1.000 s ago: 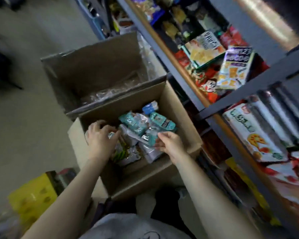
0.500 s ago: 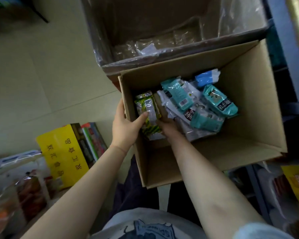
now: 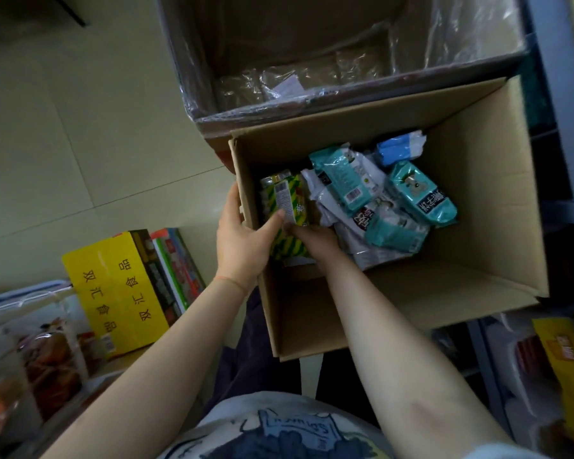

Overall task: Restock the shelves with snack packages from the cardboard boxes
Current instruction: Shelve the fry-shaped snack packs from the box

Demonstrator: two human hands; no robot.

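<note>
Down at the left end of the open cardboard box (image 3: 478, 279), a green-and-yellow striped snack pack (image 3: 287, 210) is being picked out: the left hand (image 3: 242, 240) has its grip closed on it, thumb across the face, while the right hand (image 3: 315, 240) holds its lower end, fingers hidden. Lifting it clear toward the shelving looks next, leaving the teal packs (image 3: 421, 197) behind. Beyond stands a plastic-lined box (image 3: 312, 61) on pale floor tiles (image 3: 80, 127), with a yellow carton (image 3: 113, 293) at left.

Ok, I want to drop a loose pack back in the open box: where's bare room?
Bare cardboard floor shows along the cardboard box's right wall, beside the teal packs, and along its near wall. The left side is crowded: both hands hold the green-striped pack.
</note>
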